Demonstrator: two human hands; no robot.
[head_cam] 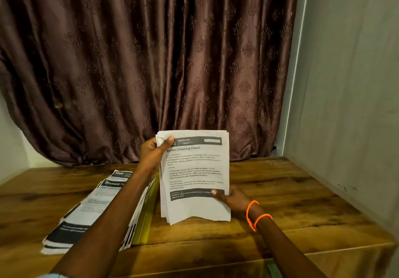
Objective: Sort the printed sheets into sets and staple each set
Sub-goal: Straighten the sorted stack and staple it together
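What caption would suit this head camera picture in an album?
Both hands, left hand and right hand, hold a set of printed sheets upright over a wooden table beside more stacked sheets.

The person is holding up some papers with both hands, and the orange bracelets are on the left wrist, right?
Not quite. The orange bracelets are on the right wrist, not the left. The head view shows this. The rest is right: the left hand pinches the papers at the top corner and the right hand holds them at the lower edge.
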